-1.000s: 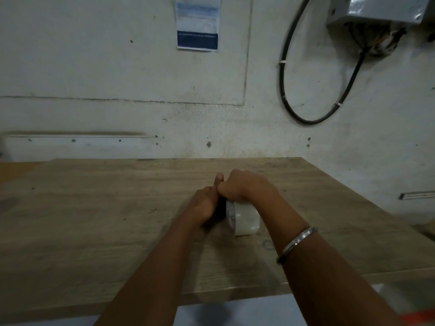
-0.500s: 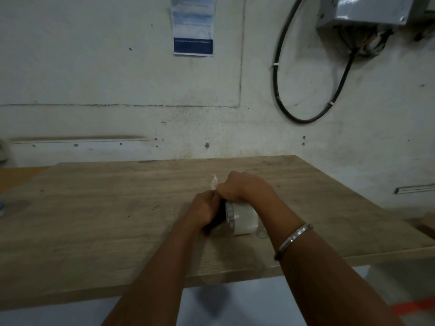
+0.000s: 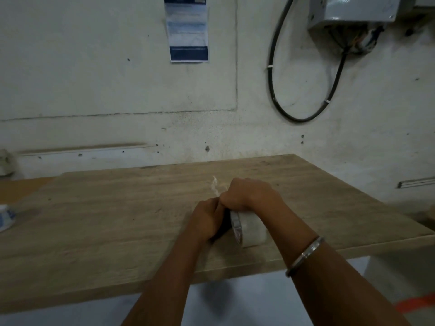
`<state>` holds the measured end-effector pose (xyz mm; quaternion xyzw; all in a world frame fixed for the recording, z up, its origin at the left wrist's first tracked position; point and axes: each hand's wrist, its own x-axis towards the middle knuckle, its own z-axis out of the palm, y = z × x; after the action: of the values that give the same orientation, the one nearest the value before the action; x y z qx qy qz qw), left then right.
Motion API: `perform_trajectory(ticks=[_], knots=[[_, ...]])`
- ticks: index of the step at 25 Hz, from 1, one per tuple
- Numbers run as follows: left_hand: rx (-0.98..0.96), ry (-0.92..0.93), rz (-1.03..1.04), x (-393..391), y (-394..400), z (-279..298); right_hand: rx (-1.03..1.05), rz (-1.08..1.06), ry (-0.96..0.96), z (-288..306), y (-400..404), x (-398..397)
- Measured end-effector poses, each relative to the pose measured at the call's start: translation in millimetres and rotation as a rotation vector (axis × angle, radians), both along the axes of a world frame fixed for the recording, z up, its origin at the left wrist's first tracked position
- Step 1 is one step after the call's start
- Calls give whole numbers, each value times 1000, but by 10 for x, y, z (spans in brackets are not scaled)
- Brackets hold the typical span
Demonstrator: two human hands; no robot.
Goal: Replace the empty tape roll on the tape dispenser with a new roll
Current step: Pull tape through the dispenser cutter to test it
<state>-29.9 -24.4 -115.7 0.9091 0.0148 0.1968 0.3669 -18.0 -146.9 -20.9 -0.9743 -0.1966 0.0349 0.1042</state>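
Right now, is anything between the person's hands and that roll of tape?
Nothing visible. The right hand lies on top of the tape roll; the left hand grips the dark dispenser beside it.

A scuffed pale wall (image 3: pixel 94 78) fills the upper frame — a paper notice (image 3: pixel 187 31) top centre, wooden table (image 3: pixel 106 220) below.

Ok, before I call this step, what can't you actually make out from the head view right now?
- Tape dispenser: only a dark sliver shows between the left hand and the tape roll; whether the roll is seated is hidden.
- Right hand: its fingertips are curled under, so what they pinch is unclear.
- Tape strip: clear and blurred, end uncertain.
- White object on the table: cut off by the left edge.
- Wall notice: text too small.
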Motion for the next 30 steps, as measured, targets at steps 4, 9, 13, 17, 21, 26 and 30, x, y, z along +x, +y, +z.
perform_trajectory(ticks=[4,9,13,17,21,26,30], knots=[[-19,-31,-34,-30,41,-19,-113,28,81,94,63,65],[-219,57,-110,-31,46,-14,-249,39,94,117,169,136],[-330,79,-115,24,78,-72,-228,19,120,107,195,161],[-363,67,-103,46,74,-72,-163,24,137,94,163,179],[-334,81,-102,29,67,-35,-157,30,130,63,129,189],[-289,84,-103,19,55,-33,-141,43,125,49,103,192],[-319,91,-104,66,87,-83,-115,48,114,28,95,204]])
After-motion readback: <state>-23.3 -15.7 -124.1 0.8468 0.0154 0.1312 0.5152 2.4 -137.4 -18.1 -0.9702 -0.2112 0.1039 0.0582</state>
